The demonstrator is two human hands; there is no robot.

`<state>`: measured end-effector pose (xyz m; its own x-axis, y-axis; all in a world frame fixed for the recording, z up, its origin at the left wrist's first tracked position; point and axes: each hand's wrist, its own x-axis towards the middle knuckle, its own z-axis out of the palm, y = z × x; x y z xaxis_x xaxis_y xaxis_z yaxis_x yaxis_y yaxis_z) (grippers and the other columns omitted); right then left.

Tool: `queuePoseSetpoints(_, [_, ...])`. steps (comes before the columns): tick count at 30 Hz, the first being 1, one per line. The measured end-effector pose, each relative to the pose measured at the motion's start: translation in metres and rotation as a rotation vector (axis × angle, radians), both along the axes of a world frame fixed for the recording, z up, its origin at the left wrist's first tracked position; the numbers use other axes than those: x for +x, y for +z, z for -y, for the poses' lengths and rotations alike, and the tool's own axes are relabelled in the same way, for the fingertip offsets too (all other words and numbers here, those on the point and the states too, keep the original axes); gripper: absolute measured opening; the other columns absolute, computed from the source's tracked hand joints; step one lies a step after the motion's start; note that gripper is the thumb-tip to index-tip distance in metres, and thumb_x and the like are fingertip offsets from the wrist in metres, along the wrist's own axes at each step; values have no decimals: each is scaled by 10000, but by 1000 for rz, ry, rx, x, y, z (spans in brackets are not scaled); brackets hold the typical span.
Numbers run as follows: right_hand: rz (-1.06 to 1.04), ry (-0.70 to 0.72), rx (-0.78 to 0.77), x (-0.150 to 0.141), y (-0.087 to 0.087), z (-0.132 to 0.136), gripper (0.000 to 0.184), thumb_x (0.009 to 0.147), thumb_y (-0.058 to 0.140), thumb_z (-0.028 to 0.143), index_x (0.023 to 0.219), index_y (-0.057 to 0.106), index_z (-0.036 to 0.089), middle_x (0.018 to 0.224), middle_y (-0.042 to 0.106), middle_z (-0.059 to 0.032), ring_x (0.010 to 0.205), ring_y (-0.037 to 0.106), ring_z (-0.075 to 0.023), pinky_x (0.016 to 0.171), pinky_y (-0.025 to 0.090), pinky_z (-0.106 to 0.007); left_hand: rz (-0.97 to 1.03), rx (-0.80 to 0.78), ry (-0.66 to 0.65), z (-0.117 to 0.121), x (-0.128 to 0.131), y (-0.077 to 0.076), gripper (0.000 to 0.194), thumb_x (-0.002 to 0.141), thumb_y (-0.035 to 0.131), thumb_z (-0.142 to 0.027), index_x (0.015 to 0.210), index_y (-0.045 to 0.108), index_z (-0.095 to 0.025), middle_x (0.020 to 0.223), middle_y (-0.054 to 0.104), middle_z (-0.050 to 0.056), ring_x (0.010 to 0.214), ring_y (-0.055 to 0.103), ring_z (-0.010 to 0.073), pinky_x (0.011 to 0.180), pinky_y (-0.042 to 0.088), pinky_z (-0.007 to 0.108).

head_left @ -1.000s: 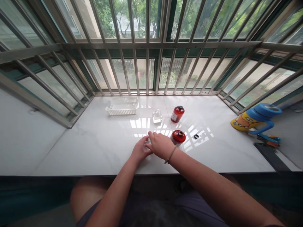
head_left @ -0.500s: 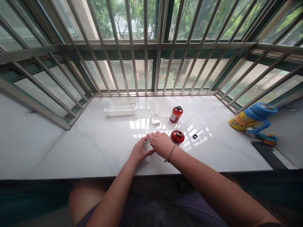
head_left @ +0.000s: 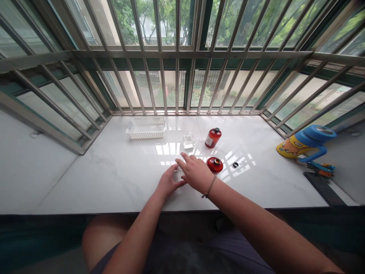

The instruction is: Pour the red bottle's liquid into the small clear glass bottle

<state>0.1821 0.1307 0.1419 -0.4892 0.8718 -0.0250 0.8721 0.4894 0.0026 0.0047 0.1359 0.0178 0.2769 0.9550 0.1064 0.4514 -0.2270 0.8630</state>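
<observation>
My left hand point(head_left: 169, 181) curls around a small clear glass bottle point(head_left: 180, 173) on the white marble sill point(head_left: 94, 179). My right hand point(head_left: 194, 173) is just above and to the right of that bottle, fingers spread and holding nothing. A short red canister point(head_left: 215, 164) with a dark and gold top stands close to the right hand's fingers. Farther back are a clear square glass bottle point(head_left: 188, 140) and a taller red bottle with a black cap point(head_left: 213, 137). A small black ring point(head_left: 235, 164) lies to the right.
A white plastic mesh basket point(head_left: 145, 128) stands at the back left of the sill. A yellow and blue cartoon bottle point(head_left: 302, 144) lies at the right, near a black phone point(head_left: 322, 188). Metal window bars point(head_left: 182, 51) run along the back edge.
My right hand has lifted off the small glass bottle and shifted slightly right, with its fingers opening. My left hand stays around the bottle.
</observation>
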Motion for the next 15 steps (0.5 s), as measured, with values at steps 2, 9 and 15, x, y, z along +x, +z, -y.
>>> queuePoseSetpoints(2, [-34, -202, 10, -5, -3, 4, 694, 985, 653, 550, 1513, 432, 157, 1448, 570, -229, 1150, 632, -327, 847, 533, -384, 10, -3, -4, -1, 0, -2, 679, 731, 903, -375, 1334, 604, -285, 1365, 698, 64, 1255, 671, 317, 1089, 537, 486])
queuePoseSetpoints(9, [-31, -319, -140, -11, -10, 4, 338, 1075, 516, 439, 1141, 645, 133, 1009, 733, -149, 938, 734, -267, 774, 524, -334, 1, 13, -10, 0, 0, -4, 670, 752, 873, -362, 1356, 595, -282, 1430, 664, 75, 1305, 651, 307, 1133, 511, 476])
queuePoseSetpoints(15, [-42, -143, -145, -4, -6, -1, 187, 1034, 584, 260, 1157, 667, 146, 1091, 723, -142, 978, 718, -264, 830, 518, -340, 19, 6, -12, 0, 1, -2, 665, 755, 890, -391, 1342, 596, -285, 1389, 685, 67, 1290, 657, 308, 1118, 520, 472])
